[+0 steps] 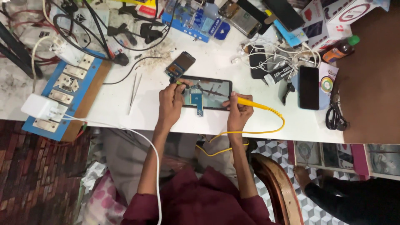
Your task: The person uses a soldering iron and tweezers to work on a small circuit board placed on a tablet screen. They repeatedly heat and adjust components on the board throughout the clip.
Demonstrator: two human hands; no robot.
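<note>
A dark tablet (212, 89) lies flat on the white table (266, 121) with a small blue circuit board (198, 100) on top of it. My left hand (170, 103) pinches a thin yellow-green tool at the tablet's left edge. A yellow-handled soldering iron (254, 105) is held in my right hand (238, 113) like a pen; its tip reaches toward the board and is too small to make out. Its yellow cord loops off the table's front edge toward my lap.
Metal tweezers (134, 92) lie left of my left hand. A small phone part (180, 64) sits behind the tablet. A black phone (308, 87), tangled white cables (275, 52) and scissors (335, 116) crowd the right. A blue switchboard (66, 89) fills the left. Another person's arm (350, 200) is lower right.
</note>
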